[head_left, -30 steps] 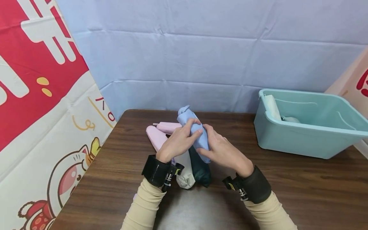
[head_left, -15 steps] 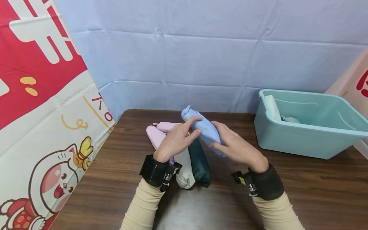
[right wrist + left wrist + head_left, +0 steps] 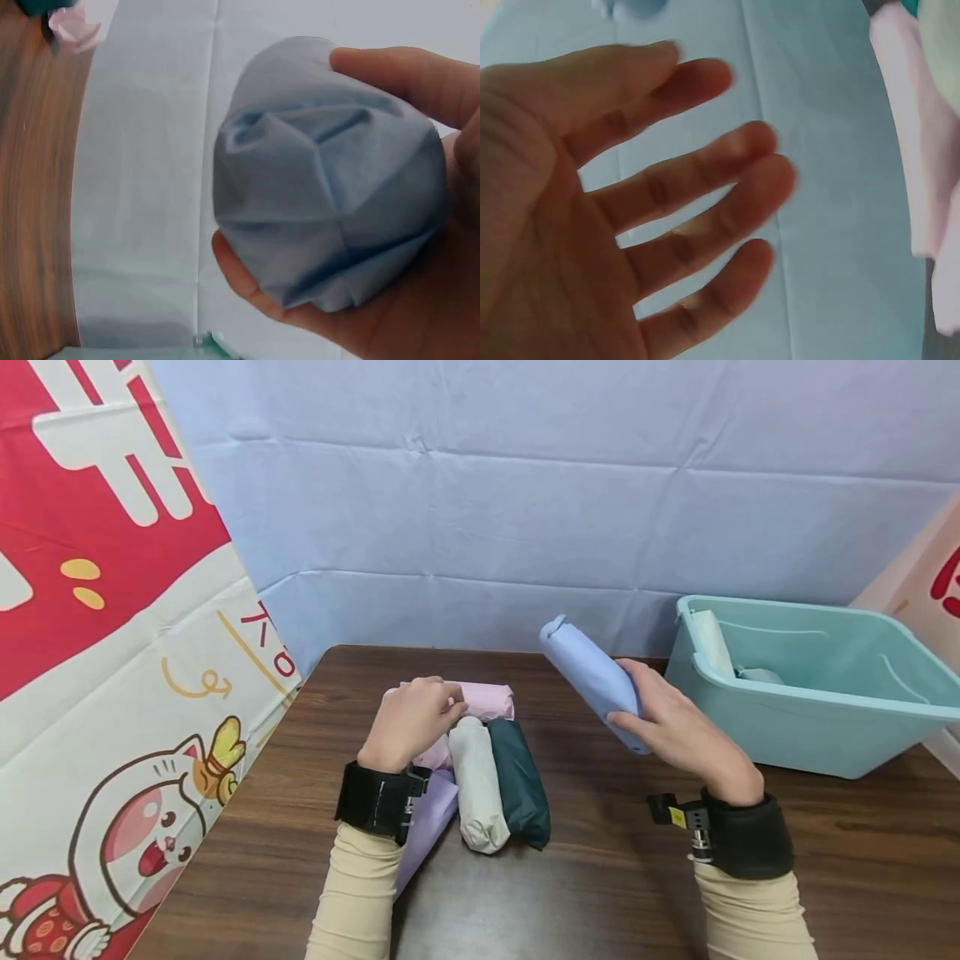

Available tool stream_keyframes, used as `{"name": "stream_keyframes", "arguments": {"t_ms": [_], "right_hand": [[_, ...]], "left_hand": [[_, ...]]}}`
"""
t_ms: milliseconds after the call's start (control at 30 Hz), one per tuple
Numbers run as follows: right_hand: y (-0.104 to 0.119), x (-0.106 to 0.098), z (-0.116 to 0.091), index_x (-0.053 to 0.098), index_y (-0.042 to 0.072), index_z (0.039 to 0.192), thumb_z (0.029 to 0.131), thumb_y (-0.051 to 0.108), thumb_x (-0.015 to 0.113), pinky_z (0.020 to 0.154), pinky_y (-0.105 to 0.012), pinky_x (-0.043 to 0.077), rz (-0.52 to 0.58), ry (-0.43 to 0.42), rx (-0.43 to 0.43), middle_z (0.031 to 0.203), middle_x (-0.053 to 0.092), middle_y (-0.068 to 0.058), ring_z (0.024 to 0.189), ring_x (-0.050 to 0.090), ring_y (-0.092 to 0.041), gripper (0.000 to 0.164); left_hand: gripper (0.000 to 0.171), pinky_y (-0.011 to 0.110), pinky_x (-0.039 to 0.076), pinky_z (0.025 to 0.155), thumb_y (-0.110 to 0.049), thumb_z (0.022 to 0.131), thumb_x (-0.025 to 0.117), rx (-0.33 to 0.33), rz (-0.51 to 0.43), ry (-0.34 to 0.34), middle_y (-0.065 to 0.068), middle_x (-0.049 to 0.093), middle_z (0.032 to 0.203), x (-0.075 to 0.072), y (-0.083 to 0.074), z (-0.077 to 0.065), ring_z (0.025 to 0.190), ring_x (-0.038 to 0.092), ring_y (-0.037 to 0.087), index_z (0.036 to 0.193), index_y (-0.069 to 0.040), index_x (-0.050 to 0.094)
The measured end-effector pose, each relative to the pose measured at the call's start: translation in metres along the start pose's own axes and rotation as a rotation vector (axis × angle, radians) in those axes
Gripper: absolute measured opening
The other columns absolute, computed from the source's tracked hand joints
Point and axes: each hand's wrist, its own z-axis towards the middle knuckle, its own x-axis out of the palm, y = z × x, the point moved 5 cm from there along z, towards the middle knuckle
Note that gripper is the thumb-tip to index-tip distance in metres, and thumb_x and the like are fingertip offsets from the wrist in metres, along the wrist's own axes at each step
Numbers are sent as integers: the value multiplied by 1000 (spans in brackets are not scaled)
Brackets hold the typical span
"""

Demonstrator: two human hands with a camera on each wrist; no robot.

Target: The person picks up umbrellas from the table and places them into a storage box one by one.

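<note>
the right hand (image 3: 682,727) grips the light-blue roll (image 3: 588,668) near one end, its far end toward ten o'clock; the left hand (image 3: 412,722), fingers loose, holds nothing. the one-ended hold could let it droop, or clip the bin (image 3: 780,731) at two o'clock.

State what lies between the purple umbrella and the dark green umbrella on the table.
The white umbrella lies on the table between the purple umbrella and the dark green umbrella, as the head view shows.
</note>
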Motion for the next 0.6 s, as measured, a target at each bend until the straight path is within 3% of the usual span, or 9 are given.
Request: {"name": "stream_keyframes", "arguments": {"t_ms": [200,300,433,600], "right_hand": [[-10,-7,-3,26,-2,153,102,21,63,89,-58,43,-11,3,45,142,40,-26,118,47,-41,68],[-13,-8,-4,26,-1,154,102,22,63,88,-56,44,-6,12,68,142,41,-25,118,47,-40,68],[-15,-8,-5,26,0,154,102,23,63,84,-53,47,10,31,92,141,42,-24,116,48,-39,68],[-18,-9,-2,26,-3,152,102,22,62,81,-51,49,11,37,108,137,43,-25,114,50,-40,67]], "left_hand": [[15,50,55,71,-20,97,67,-148,-27,143,5,72,95,0,21,-7,87,69,26,103,-12,78],[18,50,54,72,-23,97,66,-188,-45,185,7,72,100,-1,25,-9,89,68,26,106,-12,77],[21,48,53,74,-25,99,64,-188,-54,210,8,71,101,-2,24,-9,93,65,25,108,-12,77],[21,45,52,73,-25,98,63,-158,-58,194,5,69,92,-2,21,-5,91,63,24,106,-11,77]]}}
